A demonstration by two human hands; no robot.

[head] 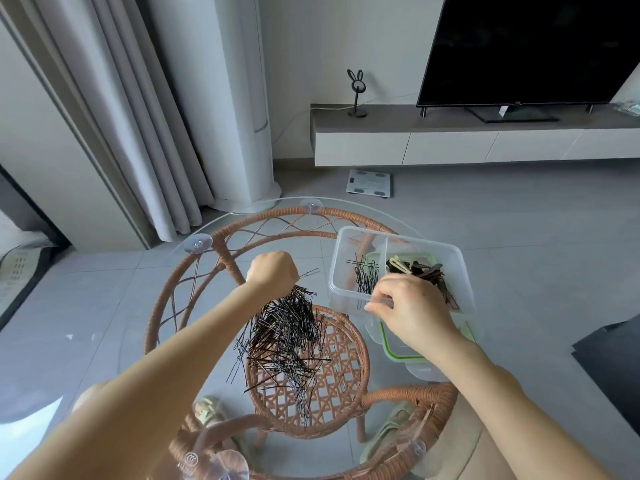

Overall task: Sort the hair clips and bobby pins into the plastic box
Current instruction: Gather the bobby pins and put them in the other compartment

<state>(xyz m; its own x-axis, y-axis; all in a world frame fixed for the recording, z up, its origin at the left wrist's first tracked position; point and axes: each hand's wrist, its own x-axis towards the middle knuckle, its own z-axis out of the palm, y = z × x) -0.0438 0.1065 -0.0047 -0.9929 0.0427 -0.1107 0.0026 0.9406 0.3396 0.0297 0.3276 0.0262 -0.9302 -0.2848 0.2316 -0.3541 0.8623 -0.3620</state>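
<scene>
Left hand, left of 2-compartment plastic box, grips bobby pins. Right hand curled at box's near wall; hold unclear.

Your left forearm and right forearm are bare from the lower edge of the view to the wrist. Your left hand and right hand are bare too. The right thumbnail is short, with a pale tip. Low in the view, your feet wear pale green sandals with broad straps: left sandal, right sandal. Beside the right sandal shows a beige garment; its cut cannot be told.
</scene>
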